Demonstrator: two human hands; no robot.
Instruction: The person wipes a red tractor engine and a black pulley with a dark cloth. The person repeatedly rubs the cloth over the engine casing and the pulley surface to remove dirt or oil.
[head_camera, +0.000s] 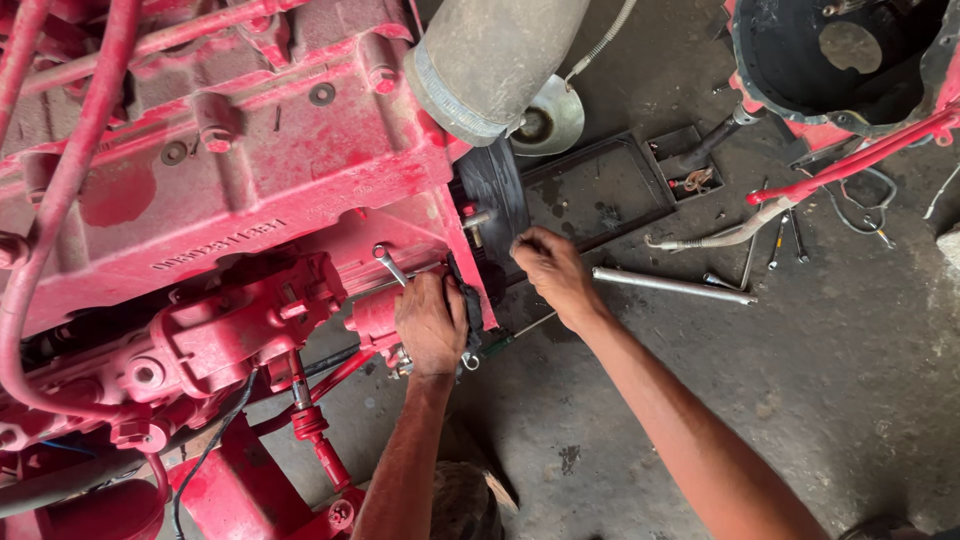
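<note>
Forearms come up from the bottom edge of my view, both hands at the rear face of the red engine block (230, 170).

Left hand (432, 325): clenched over the back edge of the block's rear plate, palm down. A combination wrench (391, 266) runs out from under the knuckles, ring end up and left against the red casting. Long axis is diagonal, upper left to lower right. Another ring-shaped bit of metal shows just below the wrist; can't tell if it's the same tool.

Right hand (552, 272): fingers pinched at the rim of the black flywheel (497, 205), tips pointing left at a stud or bolt sticking out there. Whether they hold anything between them, can't tell — too small.

Key relation: the wrench lies left of the flywheel, on the block side, and the left hand is the one on it. Right hand is on the opposite side of the flywheel, close but apart.

Outward: grey hose (490, 60) hangs above the flywheel. On the concrete floor (820, 380), a black tray (600, 190) sits beyond the right hand, and a long steel bar (672, 285) lies just right of it, roughly level. Loose spanners (785, 240) lie further right, below the red bell housing (840, 60) at the top right corner.
</note>
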